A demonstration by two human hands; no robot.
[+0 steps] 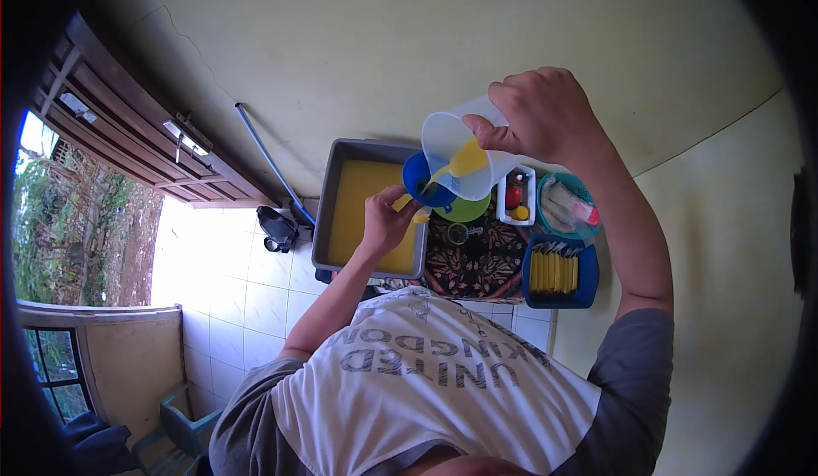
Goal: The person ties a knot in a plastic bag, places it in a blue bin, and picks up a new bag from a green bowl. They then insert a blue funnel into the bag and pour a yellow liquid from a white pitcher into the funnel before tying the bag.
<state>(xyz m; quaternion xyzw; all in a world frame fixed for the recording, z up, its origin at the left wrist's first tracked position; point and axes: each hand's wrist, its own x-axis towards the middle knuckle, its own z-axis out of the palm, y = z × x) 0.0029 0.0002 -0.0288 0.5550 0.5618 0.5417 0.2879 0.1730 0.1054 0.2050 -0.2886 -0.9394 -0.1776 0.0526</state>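
My right hand [541,114] is raised and grips a clear plastic jug [456,161], tilted so that yellow liquid runs from its spout. Below the spout is a blue funnel [420,182]. My left hand [385,220] is closed at the funnel's base, on a small plastic pouch [421,215] with yellow liquid in it. Just left of that hand stands a grey tub [324,220] filled with yellow liquid.
A green round dish [467,210] lies under the jug on a patterned cloth [477,263]. To the right are a small white box [517,196] of bits, a teal basket [569,203], and a blue tray [558,273] of filled yellow packets. White floor tiles lie to the left.
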